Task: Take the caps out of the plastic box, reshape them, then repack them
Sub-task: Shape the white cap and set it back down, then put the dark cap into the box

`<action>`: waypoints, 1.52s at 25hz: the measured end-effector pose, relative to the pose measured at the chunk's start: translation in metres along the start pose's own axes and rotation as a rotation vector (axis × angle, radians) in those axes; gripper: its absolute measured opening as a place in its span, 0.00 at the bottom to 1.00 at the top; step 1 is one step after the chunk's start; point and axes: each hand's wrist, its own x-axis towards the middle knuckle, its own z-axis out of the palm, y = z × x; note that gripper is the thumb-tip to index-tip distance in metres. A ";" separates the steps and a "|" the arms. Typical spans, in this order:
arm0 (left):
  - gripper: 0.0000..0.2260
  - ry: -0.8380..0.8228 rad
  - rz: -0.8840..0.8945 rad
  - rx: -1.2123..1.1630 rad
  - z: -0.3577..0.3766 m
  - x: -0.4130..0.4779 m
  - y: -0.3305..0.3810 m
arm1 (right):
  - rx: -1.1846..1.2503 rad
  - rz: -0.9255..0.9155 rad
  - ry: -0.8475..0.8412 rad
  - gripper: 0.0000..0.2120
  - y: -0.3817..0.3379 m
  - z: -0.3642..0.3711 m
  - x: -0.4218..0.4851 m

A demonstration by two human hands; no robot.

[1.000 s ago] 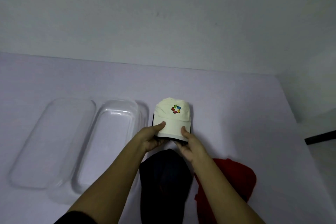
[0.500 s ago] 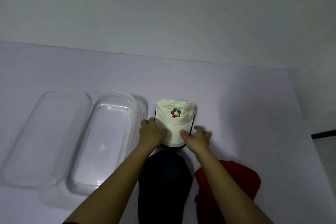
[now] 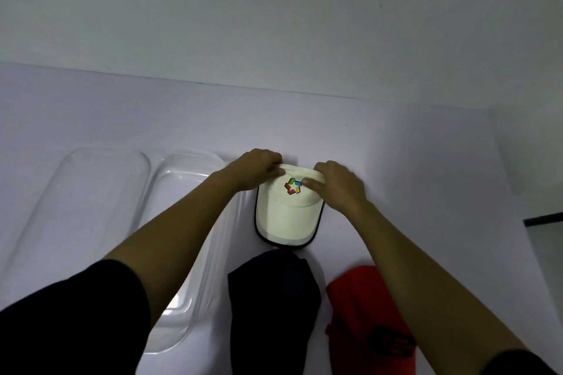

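Lid (image 3: 91, 216): clear plastic, lying flat at the far left of the table (image 3: 426, 167), its long side touching or just overlapping the box.
Box (image 3: 182, 201): clear, open, nothing inside it; the left forearm crosses over its right side.
Left hand (image 3: 259, 169): grips the far-left edge of the white cap's crown. The fingers are curled over the back of the crown and the thumb lies on the front, so the fabric is pinched between them.
White cap (image 3: 286, 216): on the table just right of the box, brim with its dark rim pointing toward the person, a coloured logo on the front of the crown between the two thumbs.
Navy cap (image 3: 274, 298): flat on the table, nearer the person than the white cap, its top edge just at the white brim; I cannot tell if they touch.
Right hand (image 3: 338, 189): holds the crown's right side. The thumb presses on the front just beside the logo and the fingers curl round the far edge, close together.
Red cap (image 3: 365, 313): on the table right of the navy cap, partly under the right forearm.
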 end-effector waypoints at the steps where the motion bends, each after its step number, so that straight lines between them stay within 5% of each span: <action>1: 0.12 -0.003 -0.024 0.041 0.000 0.000 0.000 | -0.036 0.011 0.002 0.20 -0.002 0.000 0.001; 4: 0.16 0.019 -0.100 0.050 -0.001 -0.007 0.009 | -0.006 0.026 0.017 0.24 -0.008 -0.006 -0.004; 9: 0.23 0.404 -0.173 -0.394 0.000 -0.082 0.038 | 0.483 0.002 0.305 0.25 -0.017 -0.013 -0.082; 11: 0.21 0.394 -0.228 -0.507 0.022 -0.126 0.049 | 0.594 -0.004 0.159 0.25 -0.020 0.003 -0.130; 14: 0.27 0.230 -0.287 -0.502 0.063 -0.170 0.053 | 0.548 -0.023 -0.363 0.42 -0.018 0.031 -0.170; 16: 0.36 0.083 -0.339 -0.477 0.085 -0.182 0.048 | 0.487 -0.047 -0.459 0.51 -0.014 0.044 -0.173; 19: 0.39 -0.021 -0.465 -0.770 0.100 -0.188 0.043 | 0.461 0.018 -0.486 0.54 -0.018 0.054 -0.163; 21: 0.31 -0.022 -0.534 -0.994 0.103 -0.188 0.044 | 0.466 0.062 -0.486 0.53 -0.022 0.054 -0.155; 26: 0.16 0.041 -0.487 -1.063 0.108 -0.199 0.057 | 0.450 0.093 -0.495 0.48 -0.025 0.046 -0.162; 32: 0.23 0.033 -0.305 -1.132 0.110 -0.229 0.067 | 0.736 -0.018 -0.560 0.22 -0.012 0.034 -0.193; 38: 0.19 -0.174 -0.197 -0.891 0.084 -0.236 0.084 | 0.820 -0.148 -0.515 0.18 -0.020 0.016 -0.221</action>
